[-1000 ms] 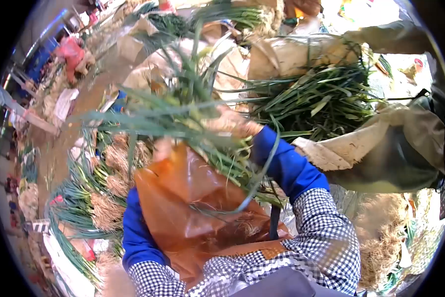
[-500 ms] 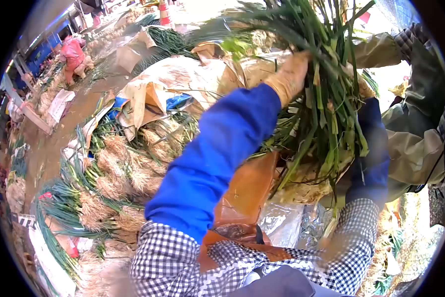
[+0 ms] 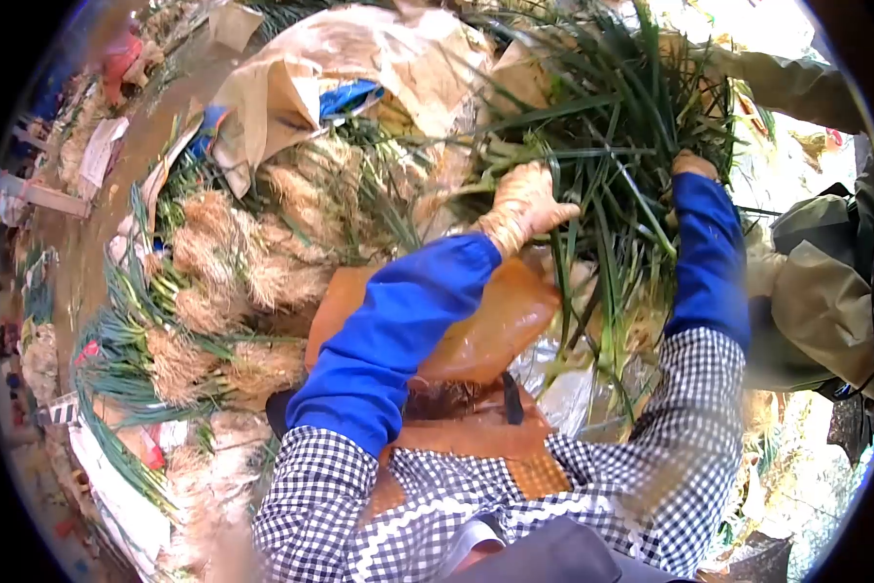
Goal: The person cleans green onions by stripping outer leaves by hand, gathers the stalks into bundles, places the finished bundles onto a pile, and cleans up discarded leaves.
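Observation:
A heap of long green onion leaves (image 3: 616,146) lies in front of me, some strands hanging toward my lap. At its left edge rests my left hand (image 3: 526,199), in a tan glove, thumb spread away from the fingers and touching the leaves. My right hand (image 3: 695,165) is at the right side of the same heap, against the leaves; its fingers are mostly hidden. Below the left hand, an orange-brown apron (image 3: 495,321) covers my lap. Bundles of green onions with pale stringy roots (image 3: 213,257) are piled to the left.
Tan sheeting (image 3: 369,53) with a blue patch (image 3: 347,98) lies behind the root bundles. At right, close to my right arm, is another person in olive clothing (image 3: 816,311). Clear plastic (image 3: 568,398) lies by my lap. A wet brown path (image 3: 92,253) runs at far left.
The raised bunch of green onion leaves has come down and spread across the heap. My left hand has moved lower and left, its thumb now apart. My right hand has come into sight.

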Tool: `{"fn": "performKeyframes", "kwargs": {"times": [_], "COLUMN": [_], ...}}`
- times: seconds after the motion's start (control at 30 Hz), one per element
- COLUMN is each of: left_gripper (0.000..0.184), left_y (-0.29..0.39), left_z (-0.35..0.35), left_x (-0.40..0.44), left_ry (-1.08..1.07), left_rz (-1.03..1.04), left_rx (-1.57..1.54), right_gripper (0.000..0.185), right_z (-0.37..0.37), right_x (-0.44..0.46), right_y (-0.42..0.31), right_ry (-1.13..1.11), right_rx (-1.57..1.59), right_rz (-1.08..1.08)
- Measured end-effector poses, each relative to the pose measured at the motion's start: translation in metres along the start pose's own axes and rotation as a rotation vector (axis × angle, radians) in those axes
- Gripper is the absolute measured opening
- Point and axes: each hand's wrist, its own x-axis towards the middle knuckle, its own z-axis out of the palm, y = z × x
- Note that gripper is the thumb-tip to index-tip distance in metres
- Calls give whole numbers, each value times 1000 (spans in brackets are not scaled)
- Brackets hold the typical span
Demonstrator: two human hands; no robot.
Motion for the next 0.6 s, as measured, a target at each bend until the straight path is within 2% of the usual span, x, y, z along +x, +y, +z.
{"fn": "performKeyframes", "kwargs": {"times": [0.03,0.07,0.1,0.17,0.2,0.27,0.3,0.33,0.37,0.4,0.43,0.47,0.5,0.53,0.57,0.6], "left_gripper": [62,62,61,59,58,56,56,27,29,32,39,48,53,62,65,66], "left_y": [-1,-11,-11,-11,-12,-19,-27,-50,-60,-77,-94,-111,-120,-132,-131,-155], "left_z": [-23,-15,-22,-35,-40,-47,-47,-43,-42,-45,-49,-54,-53,-43,-43,-27], "left_x": [-6,-9,-15,-14,-9,7,14,20,14,-8,-31,-54,-95,-136,-179,-223], "left_ry": [-171,-129,-137,-130,-141,-190,-238,-423,-177,-21,124,248,320,257,72,-134], "left_rz": [-40,-20,-75,-157,-196,-282,-315,-243,-197,-190,-229,-309,-171,-55,-118,-183], "left_rx": [-19,-117,-159,-241,-320,-577,-785,-1188,-1189,-913,-589,-297,-272,-370,-466,-178], "right_gripper": [43,40,38,50,54,57,58,59,55,52,44,40,37,35,34,33], "right_z": [-26,-78,-105,-161,-176,-222,-199,-169,-159,-158,-174,-151,-140,-118,-139,-145], "right_x": [-5,-54,-72,-105,-128,-246,-277,-297,-296,-300,-286,-236,-200,-144,-154,-148], "right_y": [0,12,13,16,15,2,-27,-47,-57,-70,-67,-61,-61,-57,-56,-55], "right_ry": [-134,-108,-37,291,698,931,792,654,589,520,258,157,44,159,78,171], "right_rx": [-92,-65,-65,110,74,208,189,171,124,82,-257,-403,-337,-353,-230,-219], "right_rz": [142,-146,-142,-322,-503,-1094,-1284,-1468,-1460,-1457,-1244,-1217,-1124,-1361,-1043,-934]}}
